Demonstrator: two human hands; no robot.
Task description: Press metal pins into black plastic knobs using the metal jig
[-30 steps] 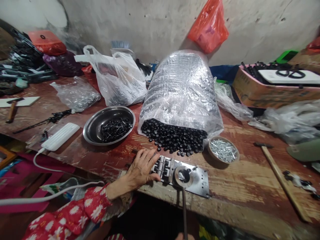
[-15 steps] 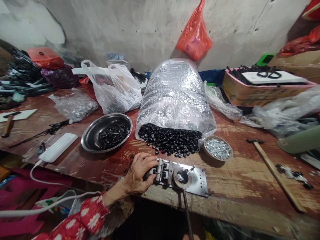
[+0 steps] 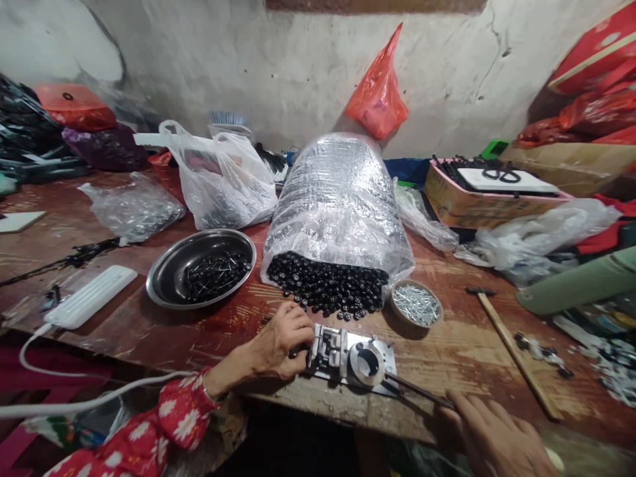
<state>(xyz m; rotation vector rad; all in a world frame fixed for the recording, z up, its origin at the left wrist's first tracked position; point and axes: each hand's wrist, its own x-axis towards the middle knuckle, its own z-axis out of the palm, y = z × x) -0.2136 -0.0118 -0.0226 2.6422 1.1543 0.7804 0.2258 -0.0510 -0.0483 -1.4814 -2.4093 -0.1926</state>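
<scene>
A small metal jig (image 3: 325, 354) with a clamp block and a round ring (image 3: 368, 364) lies at the table's front edge. My left hand (image 3: 283, 341) is at its left end, fingers curled and thumb close to them around a dark bit I cannot make out. From the ring a thin metal lever (image 3: 417, 389) runs to the right. My right hand (image 3: 501, 434) is closed over the lever's outer end, partly blurred. Behind the jig, black round caps (image 3: 328, 285) spill from a large clear plastic bag (image 3: 340, 192).
To the left stands a steel bowl (image 3: 169, 258) of black-headed nails, beside a white power strip (image 3: 97, 296). A small tub (image 3: 416, 303) of silvery nails sits right of the caps. Farther right lie a hammer (image 3: 517, 351), a green cylinder (image 3: 576, 281) and a box (image 3: 467, 202).
The lever has swung from pointing toward me to pointing right, and my right hand has come into view on it. My left fingers have drawn back off the clamp block. The view has shifted.
</scene>
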